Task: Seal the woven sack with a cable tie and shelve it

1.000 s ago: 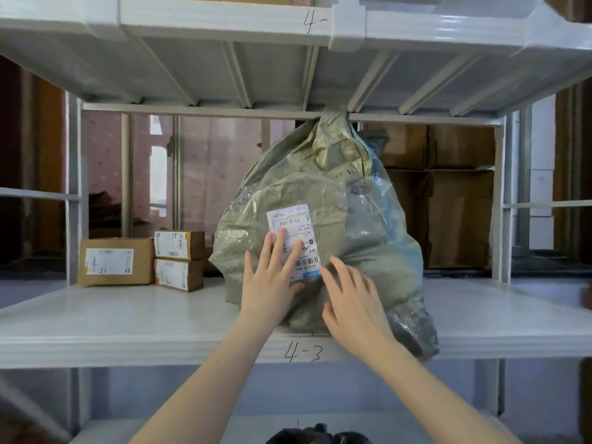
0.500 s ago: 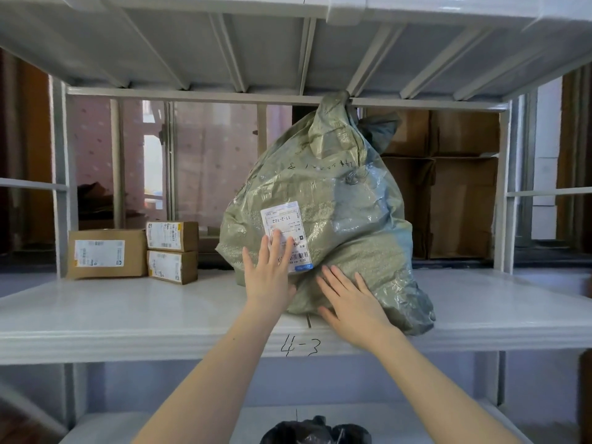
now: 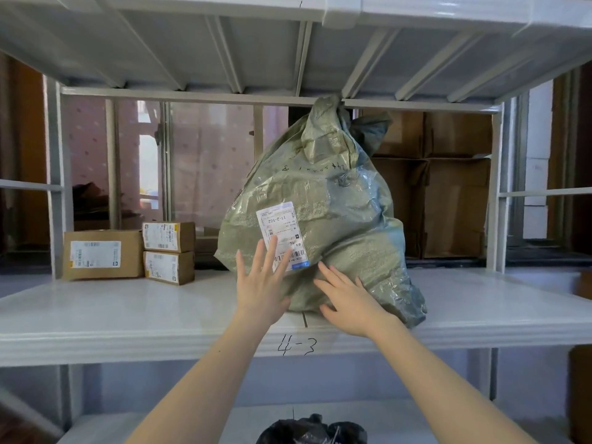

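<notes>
A bulging grey-green woven sack (image 3: 333, 219) stands upright on the white shelf (image 3: 128, 315) marked 4-3, its gathered neck reaching the shelf above. A white shipping label (image 3: 280, 230) is stuck on its front. My left hand (image 3: 261, 283) lies flat against the sack's lower front, fingers spread over the label's lower edge. My right hand (image 3: 347, 298) rests flat on the sack's base, to the right of the left hand. Neither hand grips anything. No cable tie shows at the neck from here.
Three labelled cardboard boxes (image 3: 102, 253) sit on the shelf to the left of the sack. Larger brown cartons (image 3: 455, 200) stand behind it on the right. A black bag (image 3: 310, 432) lies on the lower shelf. White uprights frame the bay.
The sack has slid farther back onto the shelf, with both flat hands following against its front. The view has tilted up slightly.
</notes>
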Available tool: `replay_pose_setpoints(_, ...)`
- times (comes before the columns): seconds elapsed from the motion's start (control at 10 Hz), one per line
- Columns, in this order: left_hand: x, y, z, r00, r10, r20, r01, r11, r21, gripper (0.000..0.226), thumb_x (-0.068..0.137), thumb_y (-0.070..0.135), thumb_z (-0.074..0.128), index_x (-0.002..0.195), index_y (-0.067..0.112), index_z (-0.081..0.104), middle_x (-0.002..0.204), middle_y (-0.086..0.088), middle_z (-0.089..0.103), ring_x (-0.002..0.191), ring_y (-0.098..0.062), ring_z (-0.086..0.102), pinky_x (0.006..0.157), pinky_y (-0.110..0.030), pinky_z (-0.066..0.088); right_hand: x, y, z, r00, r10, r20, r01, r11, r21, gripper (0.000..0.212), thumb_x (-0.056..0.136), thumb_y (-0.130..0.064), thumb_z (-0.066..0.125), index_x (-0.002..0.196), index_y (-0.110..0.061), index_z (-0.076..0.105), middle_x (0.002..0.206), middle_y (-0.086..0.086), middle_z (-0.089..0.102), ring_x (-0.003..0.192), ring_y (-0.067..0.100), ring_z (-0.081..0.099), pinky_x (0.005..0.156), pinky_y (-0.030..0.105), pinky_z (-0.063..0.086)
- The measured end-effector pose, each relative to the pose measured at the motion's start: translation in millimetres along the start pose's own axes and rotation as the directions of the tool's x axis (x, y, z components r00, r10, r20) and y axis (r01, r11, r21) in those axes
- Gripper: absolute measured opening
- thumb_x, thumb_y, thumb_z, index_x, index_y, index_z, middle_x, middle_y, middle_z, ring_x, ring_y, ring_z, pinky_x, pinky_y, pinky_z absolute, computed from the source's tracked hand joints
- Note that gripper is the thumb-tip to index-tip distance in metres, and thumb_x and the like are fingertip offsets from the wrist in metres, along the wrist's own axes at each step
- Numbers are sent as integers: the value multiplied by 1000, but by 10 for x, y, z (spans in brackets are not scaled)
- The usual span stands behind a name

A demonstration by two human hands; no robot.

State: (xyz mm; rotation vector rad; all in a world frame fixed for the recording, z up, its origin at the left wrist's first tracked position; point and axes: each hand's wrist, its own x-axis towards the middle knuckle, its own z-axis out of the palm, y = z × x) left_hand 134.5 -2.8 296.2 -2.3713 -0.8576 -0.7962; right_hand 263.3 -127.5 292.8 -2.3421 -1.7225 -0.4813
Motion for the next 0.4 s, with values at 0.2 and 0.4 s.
replay_pose_setpoints(0.2,-16,4,-151,1000,-8,-20,8,1000,-19,88,86,54,46,148,30,-12,158,-8,-20,147,-29,-13,113,-61,-3,-142,-51,-164,999,3,-40,-5,999,-50,61,96,-25,39,150,-19,13,160,-2,-11,148,14,-8,118,53,5)
replay_pose_setpoints(0.4,-126,-80,-420,997,24,-80,-29,997,-71,86,85,45,50,149,31,-5,160,-6,-13,147,-28,-9,114,-58,-3,-295,-121,-509,992,14,-128,-20,999,-47,64,96,-26,40,151,-21,7,160,-2,-10,148,15,-6,118,50,4)
